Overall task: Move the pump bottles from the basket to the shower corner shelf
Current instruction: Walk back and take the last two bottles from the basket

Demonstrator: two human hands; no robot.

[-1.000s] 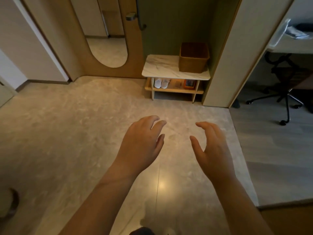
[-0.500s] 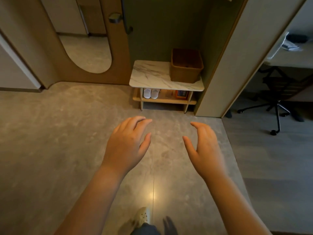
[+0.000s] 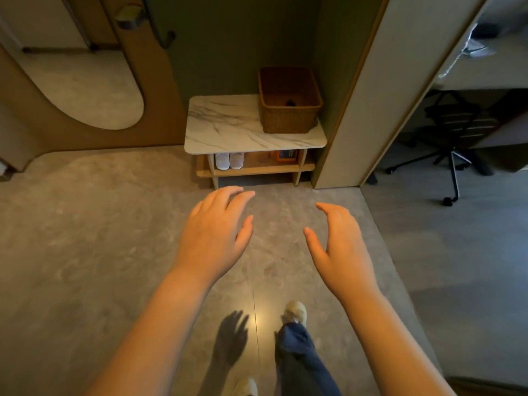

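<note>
At the far side of the grey stone-look floor (image 3: 85, 238) ahead of you, a low marble-topped bench (image 3: 228, 130) stands in a dark green alcove. Its wooden lower shelf (image 3: 257, 169) carries a pair of white slippers (image 3: 229, 160) at the left and an orange box (image 3: 285, 155) at the right. To your far left an oval mirror (image 3: 85, 92) sits in a wooden panel below a metal handle (image 3: 130, 17). To your right, past the pale wall, a black office chair (image 3: 451, 132) stands under a desk (image 3: 485, 75), and near you show a pale shoe (image 3: 295, 311) and a blue trouser leg (image 3: 300, 358).
</note>
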